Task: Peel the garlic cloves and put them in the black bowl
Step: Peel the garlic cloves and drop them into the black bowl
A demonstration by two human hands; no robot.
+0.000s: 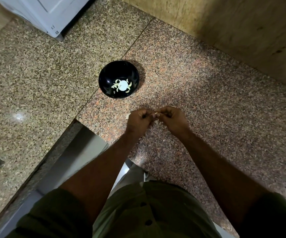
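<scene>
Over the granite counter [199, 93], near its front edge, I see my left hand [138, 120] and right hand [172, 118] meeting, fingers curled and pinching one small garlic clove [154, 115] between them. The black bowl [108, 74] sits beyond, well apart, holding pale peeled cloves [115, 85]. A white appliance [53, 16] occupies the counter's far left corner.
</scene>
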